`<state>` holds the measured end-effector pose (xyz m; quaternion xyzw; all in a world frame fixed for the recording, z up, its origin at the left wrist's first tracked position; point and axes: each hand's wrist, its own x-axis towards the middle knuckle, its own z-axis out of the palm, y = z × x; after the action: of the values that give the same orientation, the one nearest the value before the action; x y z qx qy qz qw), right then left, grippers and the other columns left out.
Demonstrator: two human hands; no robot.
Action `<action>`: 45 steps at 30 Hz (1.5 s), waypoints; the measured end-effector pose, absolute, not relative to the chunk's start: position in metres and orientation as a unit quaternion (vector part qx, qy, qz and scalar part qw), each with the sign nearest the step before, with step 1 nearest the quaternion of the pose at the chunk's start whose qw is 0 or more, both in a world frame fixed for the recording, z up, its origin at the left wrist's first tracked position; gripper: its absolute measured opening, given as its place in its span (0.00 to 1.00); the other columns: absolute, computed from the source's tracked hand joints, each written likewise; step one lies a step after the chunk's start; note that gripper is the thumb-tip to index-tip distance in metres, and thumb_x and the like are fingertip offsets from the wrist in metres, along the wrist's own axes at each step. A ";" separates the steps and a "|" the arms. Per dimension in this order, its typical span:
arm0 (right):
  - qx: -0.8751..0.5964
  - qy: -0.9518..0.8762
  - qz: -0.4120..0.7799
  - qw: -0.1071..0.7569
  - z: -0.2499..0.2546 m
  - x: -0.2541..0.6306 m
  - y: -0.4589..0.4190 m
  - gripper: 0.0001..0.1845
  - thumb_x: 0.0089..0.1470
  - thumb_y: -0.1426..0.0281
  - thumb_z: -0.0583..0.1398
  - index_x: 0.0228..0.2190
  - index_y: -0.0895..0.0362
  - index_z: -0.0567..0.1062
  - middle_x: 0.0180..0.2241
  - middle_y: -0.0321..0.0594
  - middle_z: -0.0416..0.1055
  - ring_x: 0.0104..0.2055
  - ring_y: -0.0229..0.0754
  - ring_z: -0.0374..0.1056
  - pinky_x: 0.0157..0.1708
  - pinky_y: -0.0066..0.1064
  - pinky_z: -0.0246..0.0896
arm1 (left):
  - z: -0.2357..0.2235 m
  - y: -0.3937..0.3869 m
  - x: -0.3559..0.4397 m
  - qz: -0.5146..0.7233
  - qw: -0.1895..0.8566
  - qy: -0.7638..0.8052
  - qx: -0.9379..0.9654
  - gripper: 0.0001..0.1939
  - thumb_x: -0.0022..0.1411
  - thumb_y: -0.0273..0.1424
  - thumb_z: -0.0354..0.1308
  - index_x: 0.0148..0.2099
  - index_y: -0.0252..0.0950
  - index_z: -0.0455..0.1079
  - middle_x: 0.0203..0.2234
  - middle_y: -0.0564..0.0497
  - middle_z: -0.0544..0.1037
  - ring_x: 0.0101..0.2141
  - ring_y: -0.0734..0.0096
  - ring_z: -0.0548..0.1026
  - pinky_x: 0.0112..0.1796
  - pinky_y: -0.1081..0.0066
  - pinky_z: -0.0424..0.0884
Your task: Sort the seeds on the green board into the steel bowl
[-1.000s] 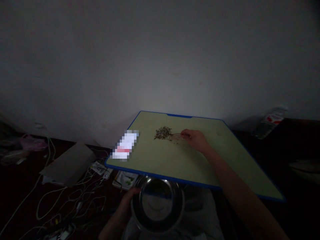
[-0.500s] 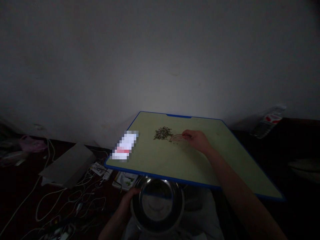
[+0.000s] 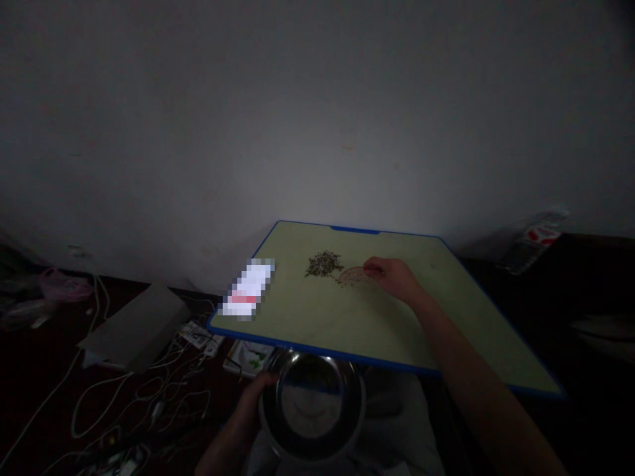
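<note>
Over the table, the right hand pinches a clear reddish bag; below its front edge, the left hand grips a bowl.

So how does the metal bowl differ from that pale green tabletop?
The bowl is round and shiny, while the tabletop is flat, four-sided and duller. The bowl is plain metal; the tabletop is pale green with a blue rim. The left hand holds the bowl by its side, while the tabletop bears a scatter of small dark bits.
</note>
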<state>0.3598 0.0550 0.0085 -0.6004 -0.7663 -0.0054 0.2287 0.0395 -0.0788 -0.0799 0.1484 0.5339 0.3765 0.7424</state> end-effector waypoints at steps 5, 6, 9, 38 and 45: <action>-0.603 -0.768 -0.001 0.217 0.010 0.359 0.054 0.09 0.52 0.69 0.55 0.32 0.54 0.76 0.28 0.37 0.76 0.29 0.40 0.69 0.30 0.27 0.57 | -0.077 -0.078 0.042 0.390 0.738 0.530 0.151 0.07 0.48 0.29 0.59 0.21 0.33 0.72 0.11 0.51 0.75 0.16 0.68 0.70 0.26 0.69 0.64; -0.601 -0.769 0.001 0.218 0.010 0.359 0.054 0.09 0.52 0.68 0.55 0.32 0.54 0.76 0.28 0.37 0.76 0.29 0.40 0.69 0.30 0.27 0.57 | -0.077 -0.078 0.042 0.391 0.737 0.530 0.150 0.08 0.48 0.29 0.59 0.20 0.33 0.72 0.10 0.51 0.75 0.16 0.69 0.70 0.25 0.70 0.64; -0.596 -0.771 0.010 0.223 0.010 0.358 0.054 0.10 0.52 0.69 0.55 0.32 0.54 0.76 0.28 0.37 0.76 0.29 0.39 0.69 0.30 0.27 0.57 | -0.076 -0.078 0.043 0.410 0.730 0.527 0.146 0.11 0.48 0.28 0.59 0.16 0.34 0.69 0.09 0.55 0.72 0.14 0.73 0.67 0.22 0.73 0.61; -0.577 -0.772 0.125 0.235 0.016 0.346 0.047 0.09 0.49 0.70 0.55 0.29 0.56 0.75 0.21 0.35 0.74 0.24 0.37 0.69 0.27 0.26 0.59 | -0.098 -0.074 0.042 0.356 0.766 0.515 0.147 0.07 0.45 0.29 0.59 0.28 0.33 0.75 0.22 0.46 0.81 0.34 0.52 0.78 0.38 0.61 0.68; -0.562 -0.740 0.282 0.241 0.014 0.339 0.043 0.06 0.47 0.70 0.57 0.28 0.57 0.73 0.20 0.35 0.73 0.20 0.36 0.69 0.21 0.25 0.62 | -0.090 -0.074 0.047 0.374 0.760 0.512 0.145 0.04 0.42 0.28 0.61 0.26 0.34 0.74 0.18 0.48 0.79 0.33 0.52 0.78 0.40 0.60 0.68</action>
<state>0.3390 0.0432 0.0137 -0.5618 -0.7397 0.2817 0.2406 0.0466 -0.0745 -0.0899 0.1453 0.5115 0.3740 0.7598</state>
